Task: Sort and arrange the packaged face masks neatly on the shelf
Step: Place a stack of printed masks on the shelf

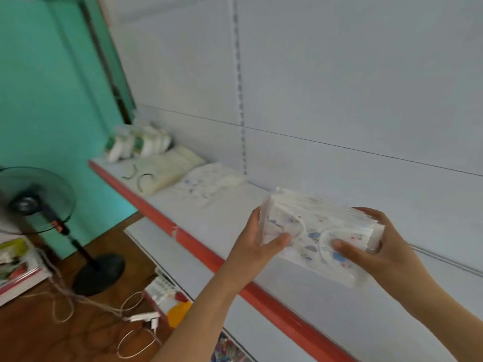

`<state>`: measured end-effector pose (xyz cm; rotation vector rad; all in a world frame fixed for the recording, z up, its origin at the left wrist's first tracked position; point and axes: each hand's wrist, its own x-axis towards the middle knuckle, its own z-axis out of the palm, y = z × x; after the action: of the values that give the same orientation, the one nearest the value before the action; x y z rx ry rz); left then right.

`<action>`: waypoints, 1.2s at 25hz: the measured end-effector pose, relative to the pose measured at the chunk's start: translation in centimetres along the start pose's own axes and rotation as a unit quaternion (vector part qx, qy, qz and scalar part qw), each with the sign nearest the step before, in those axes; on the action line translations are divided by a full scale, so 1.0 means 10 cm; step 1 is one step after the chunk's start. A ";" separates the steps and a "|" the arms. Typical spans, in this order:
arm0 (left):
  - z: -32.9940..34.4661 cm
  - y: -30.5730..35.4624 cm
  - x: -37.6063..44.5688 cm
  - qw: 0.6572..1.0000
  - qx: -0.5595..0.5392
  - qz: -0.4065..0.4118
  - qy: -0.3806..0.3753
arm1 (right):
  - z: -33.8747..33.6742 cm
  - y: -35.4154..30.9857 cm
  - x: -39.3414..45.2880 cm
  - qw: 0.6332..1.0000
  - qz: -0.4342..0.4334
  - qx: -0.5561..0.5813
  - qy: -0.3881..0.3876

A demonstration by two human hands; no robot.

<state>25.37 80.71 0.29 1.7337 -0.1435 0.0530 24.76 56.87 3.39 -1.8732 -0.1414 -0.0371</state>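
Both hands up over the white shelf (308, 299) w/ the red front strip (209, 257), holding one stack of packaged face masks (321, 231) between them, above the shelf surface, not touching it.

Left hand (257, 240) clamps the stack's left end: thumb lies across the front face, fingers hidden behind the pkg. Right hand (366, 246) clamps the right end the same way, thumb on the front face near the printed pattern, fingers wrapped round the far edge. Stack sits between the two palms, hands apart by the length of the pkg.

Stack's long axis runs left-right, roughly along the shelf edge, right end a bit lower. Broad printed face w/ white ear loops is tilted toward the camera; clear wrapper edges stick up at the top left corner.

Further left on the same shelf, well apart from the hands: a flat pile of white printed masks (211, 182), then just beside it a cream mask pile (167, 168) w/ dark ear loops, then green-and-white packs (138, 142) at the far end by the teal wall (39, 87).

Below left: a standing fan (36, 199) on the wood floor, cables (104, 307) beside its base.
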 end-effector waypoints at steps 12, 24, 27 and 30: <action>-3.29 -0.52 1.47 0.982 0.186 0.028 0.011 | 2.95 -0.68 1.89 0.998 -0.010 -0.048 0.030; -3.43 -1.13 1.76 0.821 0.507 0.250 -0.084 | 3.29 -0.42 2.45 0.913 -0.038 -0.406 -0.031; -3.31 -1.15 1.75 0.808 0.526 0.233 -0.130 | 3.41 -0.45 2.60 0.960 0.015 -0.263 -0.094; -3.28 -1.19 1.73 0.795 0.553 0.194 -0.157 | 3.24 -0.50 2.62 0.948 0.101 -0.292 -0.076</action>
<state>45.53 113.73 -3.83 2.8575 -0.8578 0.1775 48.70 91.23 0.85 -2.4753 -0.0431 0.2303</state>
